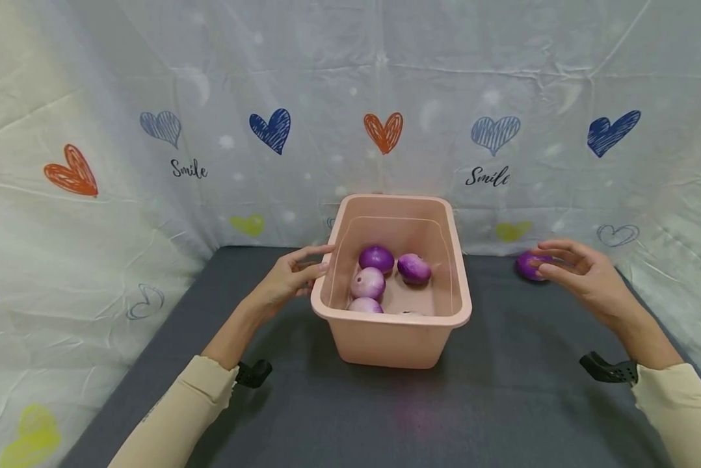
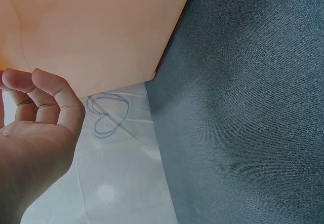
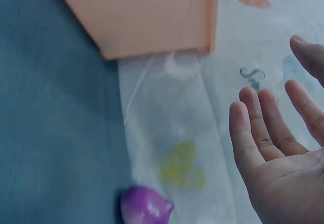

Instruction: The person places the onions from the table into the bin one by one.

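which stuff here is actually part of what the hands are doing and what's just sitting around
In hand:
- pink plastic tub, touched by left hand
- loose purple onion on the grey mat, by right hand
- purple onions in the tub

Just there:
- grey table mat
- heart-printed backdrop cloth

"Smile" twice on the heart-printed backdrop cloth [image 1: 350, 97]

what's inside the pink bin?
The pink bin holds four purple onions in view. Its near wall hides the floor closest to the camera; a pale sliver there cannot be identified.
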Available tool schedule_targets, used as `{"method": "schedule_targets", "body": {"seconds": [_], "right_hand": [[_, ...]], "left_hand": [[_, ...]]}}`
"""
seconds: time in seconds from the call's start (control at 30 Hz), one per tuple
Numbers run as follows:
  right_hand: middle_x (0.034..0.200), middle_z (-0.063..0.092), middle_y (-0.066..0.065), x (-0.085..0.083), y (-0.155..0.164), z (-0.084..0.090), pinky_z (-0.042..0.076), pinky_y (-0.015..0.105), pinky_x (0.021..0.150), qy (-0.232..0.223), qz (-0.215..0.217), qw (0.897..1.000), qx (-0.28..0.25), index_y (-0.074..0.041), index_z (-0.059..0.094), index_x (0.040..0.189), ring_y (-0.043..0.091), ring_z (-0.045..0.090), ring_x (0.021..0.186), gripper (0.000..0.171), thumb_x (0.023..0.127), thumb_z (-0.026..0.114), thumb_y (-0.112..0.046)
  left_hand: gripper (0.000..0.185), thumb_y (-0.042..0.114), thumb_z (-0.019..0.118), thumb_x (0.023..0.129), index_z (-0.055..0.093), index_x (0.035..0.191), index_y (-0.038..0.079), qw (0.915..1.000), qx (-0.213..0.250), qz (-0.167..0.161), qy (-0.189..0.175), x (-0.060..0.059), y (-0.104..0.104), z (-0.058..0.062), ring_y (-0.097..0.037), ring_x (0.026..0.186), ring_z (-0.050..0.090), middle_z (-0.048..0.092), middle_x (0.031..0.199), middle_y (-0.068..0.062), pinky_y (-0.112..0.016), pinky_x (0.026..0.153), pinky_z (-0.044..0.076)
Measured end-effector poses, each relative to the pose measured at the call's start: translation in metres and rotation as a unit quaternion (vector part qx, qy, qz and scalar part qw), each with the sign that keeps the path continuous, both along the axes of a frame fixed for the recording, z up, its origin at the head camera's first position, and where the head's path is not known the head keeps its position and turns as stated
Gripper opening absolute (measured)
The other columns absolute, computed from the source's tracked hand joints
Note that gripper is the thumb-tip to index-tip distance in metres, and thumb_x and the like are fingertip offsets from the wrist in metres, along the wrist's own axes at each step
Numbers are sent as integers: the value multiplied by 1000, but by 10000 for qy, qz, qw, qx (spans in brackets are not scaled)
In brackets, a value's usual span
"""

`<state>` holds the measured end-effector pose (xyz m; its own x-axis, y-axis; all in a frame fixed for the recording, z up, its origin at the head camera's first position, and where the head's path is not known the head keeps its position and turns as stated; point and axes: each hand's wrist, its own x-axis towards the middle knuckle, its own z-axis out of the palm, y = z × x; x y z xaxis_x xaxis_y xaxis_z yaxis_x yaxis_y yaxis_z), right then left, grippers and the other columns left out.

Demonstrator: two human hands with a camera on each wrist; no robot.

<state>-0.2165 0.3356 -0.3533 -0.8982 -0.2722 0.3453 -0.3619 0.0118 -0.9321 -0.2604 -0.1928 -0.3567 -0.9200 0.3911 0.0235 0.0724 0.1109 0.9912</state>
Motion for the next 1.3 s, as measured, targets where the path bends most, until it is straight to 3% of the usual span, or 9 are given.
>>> {"method": "schedule_targets", "body": {"seconds": [0.2,0.4,0.67,0.9,1.07,1.3], "right_hand": [[125,66,5,6,25,-11,52,25,89,-18,-327,9994,55,10,52,136,15,68,108,35,101,55,10],[124,66,7,11,49,-23,52,28,91,-104,-267,9991,-329,7,53,137,17,68,109,39,99,52,17],[121,67,4,14,67,-35,54,28,87,-181,-510,9982,-274,2,56,137,14,69,106,40,99,53,16],[122,64,-4,13,79,-49,53,21,85,-303,-854,9957,164,-9,59,137,5,67,106,41,100,58,9],[122,62,-9,12,84,-54,53,18,82,-424,-1120,9915,512,-17,58,135,-1,65,104,40,100,61,4],[122,54,-17,9,88,-59,51,14,79,-452,-1815,9711,1482,-27,51,137,-10,60,101,42,102,65,-10]], "left_hand": [[53,31,70,100,55,149,21,10000,-18,26,-27,1,0,0,-20,85,61,64,108,-17,-43,81,55],[52,31,70,100,56,149,21,10000,-18,48,-51,2,-1,0,-19,80,57,62,103,-16,-38,77,55],[52,31,69,100,55,150,22,10000,-33,-10,-16,2,-2,0,-18,78,56,61,94,-14,-38,76,55],[54,32,68,101,53,151,20,10000,-51,-60,-53,2,0,0,-21,84,60,64,102,-15,-44,83,55],[54,31,68,101,53,151,20,10000,-49,-77,-31,3,0,2,-20,82,59,64,99,-14,-41,80,55],[54,31,67,101,52,152,21,10000,-17,-87,-34,4,1,3,-20,81,59,63,96,-13,-42,81,55]]}}
